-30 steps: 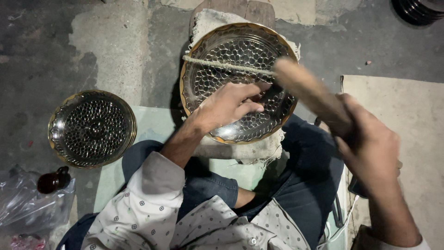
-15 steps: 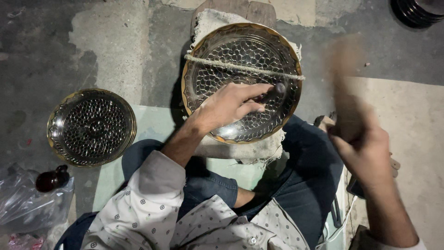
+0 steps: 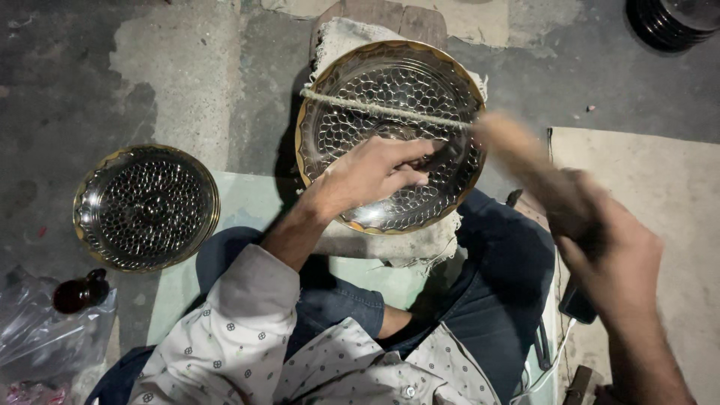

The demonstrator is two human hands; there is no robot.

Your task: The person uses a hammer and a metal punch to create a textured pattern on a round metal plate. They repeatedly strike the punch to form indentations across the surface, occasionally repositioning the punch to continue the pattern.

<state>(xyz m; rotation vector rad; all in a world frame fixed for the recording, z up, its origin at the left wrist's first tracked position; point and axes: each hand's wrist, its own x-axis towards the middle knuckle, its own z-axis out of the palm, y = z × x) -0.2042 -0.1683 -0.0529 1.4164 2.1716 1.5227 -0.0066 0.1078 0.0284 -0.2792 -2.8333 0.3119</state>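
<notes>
A person sits on the floor, seen from above. In front of them a round glass bowl (image 3: 390,135) with a gold rim and dimpled pattern rests on a frayed cloth pad (image 3: 409,244) over a block, at about twelve o'clock from the lap. A pale cord (image 3: 382,110) crosses the bowl's upper part, its long axis running from ten o'clock to three o'clock.

The left hand (image 3: 371,174) lies inside the bowl, fingers curled and pressing toward the right rim; whether it pinches anything small cannot be told.

The right hand (image 3: 611,251), at four o'clock from the bowl, is closed in a fist around a wooden stick (image 3: 529,161). The stick is blurred with motion. Its long axis runs diagonally, the free end pointing up toward ten o'clock and touching or nearly touching the bowl's right rim where the cord ends.

At nine o'clock, well apart, a second patterned bowl (image 3: 146,208) sits on the concrete floor (image 3: 187,67). A small dark bottle (image 3: 79,292) lies on a plastic bag (image 3: 45,337) at seven o'clock. A cardboard sheet (image 3: 660,187) lies at three o'clock.
</notes>
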